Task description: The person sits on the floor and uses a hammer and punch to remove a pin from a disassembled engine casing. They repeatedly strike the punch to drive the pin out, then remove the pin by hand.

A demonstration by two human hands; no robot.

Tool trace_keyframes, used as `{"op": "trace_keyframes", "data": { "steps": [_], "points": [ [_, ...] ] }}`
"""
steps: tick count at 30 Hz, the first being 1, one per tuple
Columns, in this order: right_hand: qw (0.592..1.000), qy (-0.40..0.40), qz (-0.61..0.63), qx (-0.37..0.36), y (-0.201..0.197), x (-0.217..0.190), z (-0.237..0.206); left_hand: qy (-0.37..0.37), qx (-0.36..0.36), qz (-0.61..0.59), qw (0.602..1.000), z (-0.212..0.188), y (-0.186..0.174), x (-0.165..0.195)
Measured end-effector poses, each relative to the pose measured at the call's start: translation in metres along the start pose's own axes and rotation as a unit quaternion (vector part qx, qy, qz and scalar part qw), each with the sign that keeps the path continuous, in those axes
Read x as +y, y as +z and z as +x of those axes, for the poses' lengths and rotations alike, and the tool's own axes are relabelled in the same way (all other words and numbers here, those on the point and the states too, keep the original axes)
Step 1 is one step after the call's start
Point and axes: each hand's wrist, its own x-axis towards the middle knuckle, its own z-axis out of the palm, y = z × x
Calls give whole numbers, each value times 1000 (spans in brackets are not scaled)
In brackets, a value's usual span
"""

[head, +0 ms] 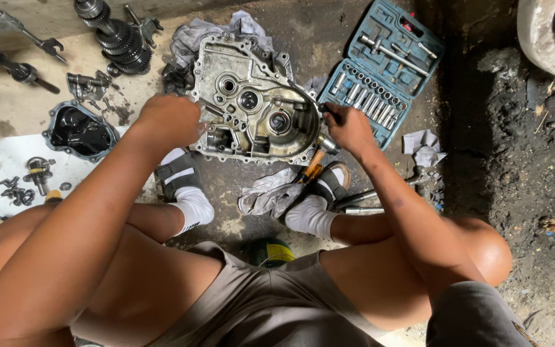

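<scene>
Head view, the only one. A person squats on a stained concrete floor, knees spread, feet in white socks and sandals.

Casing — a cast-metal gearbox half, open face up, lies on the floor at upper centre of the frame, just ahead of both feet, partly on a grey rag. Bearing bores and a bolt-hole flange show; surfaces look oily.

Left hand: fingers curled onto the casing's left edge, its grip closed on the flange as far as can be seen; fingertips hidden.

Right hand: grip clamped on the dark handle of a slim tool, whose shaft reaches into the casing's right side. The tip is too small to make out.

Handling, as judged: the casing is heavy, rigid and slick with oil — best held by the outer flange with both hands, not by the thin inner ribs. The machined mating face could mar if dragged over concrete.

Surroundings: open socket set in a blue case at upper right, just beside the casing. Gear shaft at upper left. Black cover at left, small parts near it on a white sheet. Second rag between the feet; an orange-handled tool lies by the right foot.
</scene>
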Motion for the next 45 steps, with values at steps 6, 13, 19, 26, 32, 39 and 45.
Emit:
{"op": "trace_keyframes", "data": {
  "steps": [6, 13, 19, 26, 32, 39, 45],
  "points": [
    [1000, 17, -14, 0, 2, 24, 1, -2, -10, -19, 1000, 4, 1, 3],
    [999, 41, 28, 2, 1, 25, 3, 1, -13, -4, 1000, 7, 0, 3],
    [1000, 22, 9, -9, -1, 14, 6, 8, 6, -10, 1000, 8, 3, 5],
    [989, 119, -31, -78, -15, 6, 10, -2, 0, -9, 1000, 7, 3, 4],
    [998, -36, -34, -26, -9, 14, 17, -8, -4, -14, 1000, 4, 4, 4],
    [995, -20, -93, -36, -11, 15, 21, -1, 16, -8, 1000, 5, 11, -1],
    [994, -20, -100, -36, -8, 16, 31, -18, -16, -30, 999, 6, 10, -2]
  ]
}}
